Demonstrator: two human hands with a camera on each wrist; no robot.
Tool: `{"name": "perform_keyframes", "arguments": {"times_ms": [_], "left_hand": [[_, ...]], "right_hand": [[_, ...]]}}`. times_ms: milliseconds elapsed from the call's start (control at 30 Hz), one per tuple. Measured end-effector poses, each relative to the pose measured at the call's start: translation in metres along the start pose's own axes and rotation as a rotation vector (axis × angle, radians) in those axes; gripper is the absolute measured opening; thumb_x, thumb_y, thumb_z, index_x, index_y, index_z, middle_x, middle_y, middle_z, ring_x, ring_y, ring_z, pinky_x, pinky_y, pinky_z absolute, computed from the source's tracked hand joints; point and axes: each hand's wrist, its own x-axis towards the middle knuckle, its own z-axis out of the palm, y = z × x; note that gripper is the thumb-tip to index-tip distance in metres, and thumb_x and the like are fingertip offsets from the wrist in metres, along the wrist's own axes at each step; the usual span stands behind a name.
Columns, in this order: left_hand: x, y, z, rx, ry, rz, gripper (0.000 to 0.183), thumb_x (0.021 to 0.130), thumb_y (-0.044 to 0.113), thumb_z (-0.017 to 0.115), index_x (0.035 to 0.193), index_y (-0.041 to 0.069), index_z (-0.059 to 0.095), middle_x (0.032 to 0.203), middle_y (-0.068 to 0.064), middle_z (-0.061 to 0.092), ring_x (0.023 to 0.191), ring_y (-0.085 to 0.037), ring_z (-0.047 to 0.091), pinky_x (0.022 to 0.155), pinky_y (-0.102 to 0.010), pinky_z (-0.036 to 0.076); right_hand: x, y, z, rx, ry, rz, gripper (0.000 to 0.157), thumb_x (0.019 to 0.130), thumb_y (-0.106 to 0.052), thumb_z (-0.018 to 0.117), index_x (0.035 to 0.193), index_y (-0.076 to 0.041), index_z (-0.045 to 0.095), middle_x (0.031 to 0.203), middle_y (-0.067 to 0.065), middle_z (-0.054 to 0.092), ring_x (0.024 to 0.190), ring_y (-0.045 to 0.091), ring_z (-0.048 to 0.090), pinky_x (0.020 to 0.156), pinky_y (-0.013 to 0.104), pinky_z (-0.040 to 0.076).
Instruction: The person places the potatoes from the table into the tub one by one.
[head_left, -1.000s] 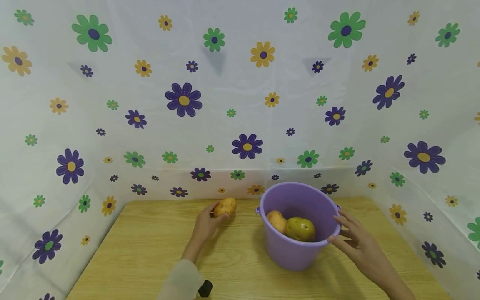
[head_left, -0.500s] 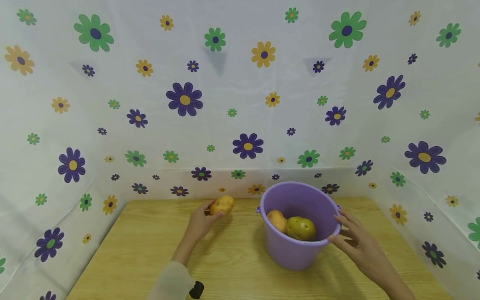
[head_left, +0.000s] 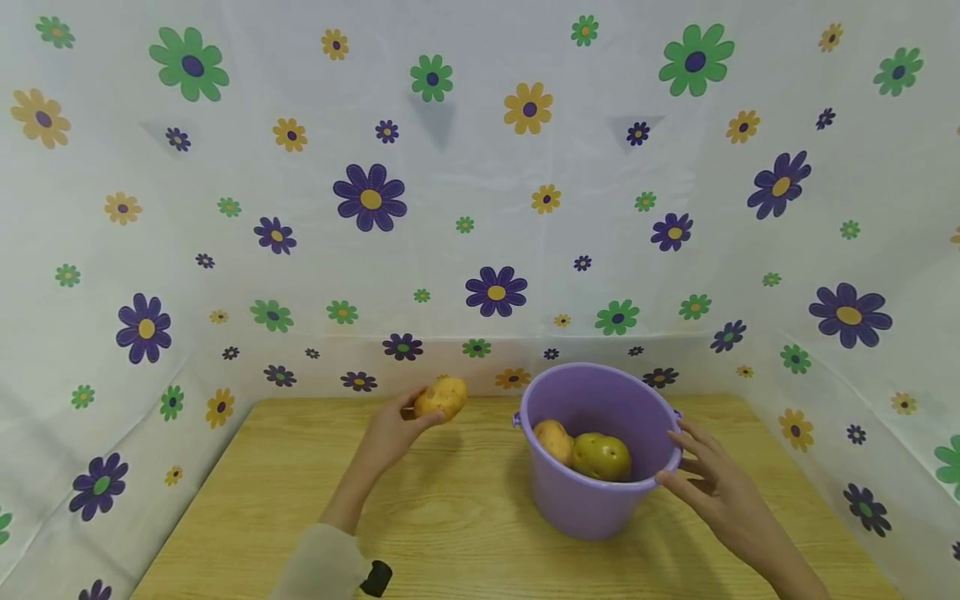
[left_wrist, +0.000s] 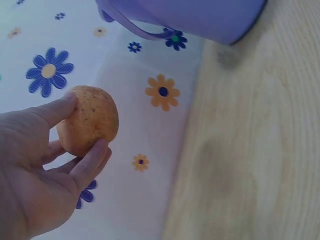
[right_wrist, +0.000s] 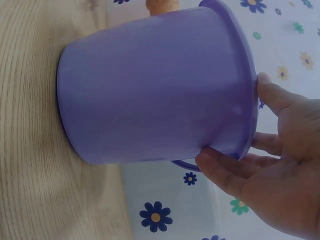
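Observation:
My left hand (head_left: 392,429) pinches a yellow-brown potato (head_left: 441,399) between thumb and fingers, held above the table's back edge. In the left wrist view the potato (left_wrist: 93,120) shows small dark spots. A purple bucket (head_left: 581,508) stands right of centre on the table, apart from the left hand. Inside it lie a tan potato (head_left: 553,440) and a glossy olive-green, potato-like item (head_left: 602,457). My right hand (head_left: 723,492) touches the bucket's right rim with fingers spread and only slightly bent; in the right wrist view its thumb and fingertips rest against the bucket (right_wrist: 160,90).
The wooden table (head_left: 262,500) is bounded at the back and sides by a white flower-print sheet (head_left: 450,250). A small black object (head_left: 377,577) is at the left sleeve's cuff. The bucket's handle (left_wrist: 140,31) hangs on its side in the left wrist view.
The left hand has lifted the potato off the table and drawn it slightly left. The right hand and the bucket have stayed in place.

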Motion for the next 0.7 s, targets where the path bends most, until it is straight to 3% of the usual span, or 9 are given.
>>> {"name": "perform_keyframes", "arguments": {"times_ms": [233,467,700], "left_hand": [[-0.005,0.012,-0.017,-0.043,-0.021,0.037,0.075,0.094,0.039,0.078,0.151,0.0,0.049,0.144,-0.019,0.059,0.119,-0.033,0.063,0.095,-0.044,0.058],[-0.011,0.03,-0.036,-0.007,-0.028,0.015,0.076,0.094,0.042,0.076,0.152,0.002,0.048,0.146,-0.02,0.057,0.122,-0.034,0.062,0.095,-0.045,0.058],[-0.02,0.051,-0.053,0.004,-0.029,0.044,0.072,0.096,0.04,0.075,0.152,0.003,0.049,0.143,-0.019,0.059,0.12,-0.034,0.063,0.093,-0.043,0.059]], "right_hand": [[0.0,0.0,0.0,0.009,0.003,-0.002,0.054,0.099,-0.011,0.071,0.145,0.008,0.051,0.16,0.029,0.033,0.113,0.042,0.065,0.082,0.019,0.057],[0.0,0.001,0.0,-0.003,0.005,-0.009,0.054,0.098,-0.01,0.071,0.145,0.008,0.051,0.16,0.029,0.033,0.113,0.041,0.065,0.082,0.019,0.057],[0.0,0.002,0.0,0.001,-0.012,0.007,0.055,0.1,-0.013,0.07,0.146,0.007,0.05,0.161,0.029,0.031,0.115,0.042,0.065,0.083,0.019,0.057]]}}
